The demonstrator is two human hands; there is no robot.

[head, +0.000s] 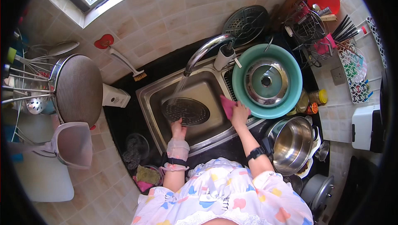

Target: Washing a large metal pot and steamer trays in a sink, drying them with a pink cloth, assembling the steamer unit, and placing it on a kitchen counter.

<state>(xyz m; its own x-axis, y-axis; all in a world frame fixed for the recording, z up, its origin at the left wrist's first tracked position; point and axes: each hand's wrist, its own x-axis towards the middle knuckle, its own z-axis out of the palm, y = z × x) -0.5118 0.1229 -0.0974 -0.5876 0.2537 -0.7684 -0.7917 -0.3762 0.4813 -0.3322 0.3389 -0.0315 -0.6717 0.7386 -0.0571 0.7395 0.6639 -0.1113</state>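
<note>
My left hand grips the near edge of a round perforated steamer plate, tilted inside the stainless steel sink. Water runs from the curved chrome faucet onto the plate's far left part. In my right hand is a pink cloth, held at the sink's right rim. Just beyond that hand stands a green plastic basin with a glass pot lid in it. The fingertips of both hands are partly hidden.
A second perforated plate leans on the tiled wall behind the faucet. Right of me sits a large steel pot. A scrub brush is at the back left, and steel wool and a sponge lie near my left arm.
</note>
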